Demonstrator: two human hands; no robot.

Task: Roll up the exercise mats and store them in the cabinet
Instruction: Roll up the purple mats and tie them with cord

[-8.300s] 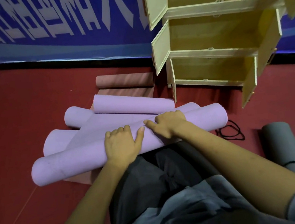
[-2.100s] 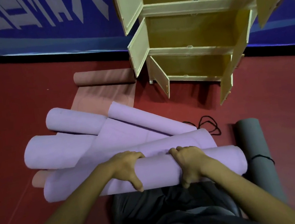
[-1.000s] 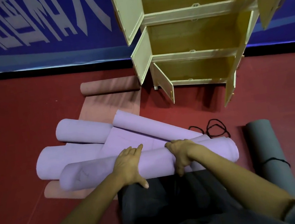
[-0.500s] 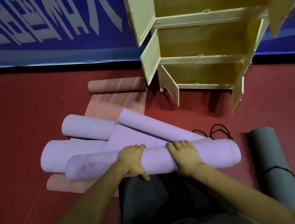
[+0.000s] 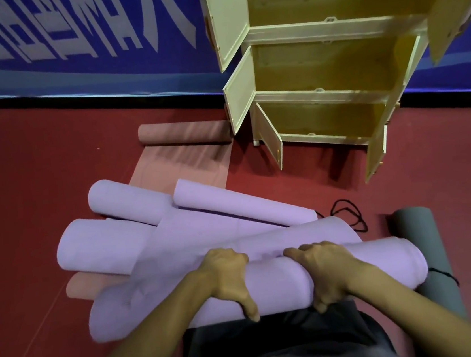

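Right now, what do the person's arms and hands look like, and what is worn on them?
Both forearms are bare; no sleeve shows in this view. The left hand and right hand wear no gloves, and no rings, watch or markings are visible.

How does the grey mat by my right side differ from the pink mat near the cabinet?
The grey mat is fully rolled with a black cord round it; the pink mat is only partly rolled, its loose end flat on the floor. The grey mat lies pointing away from you, the pink roll crosswise. Both lie on the red floor.
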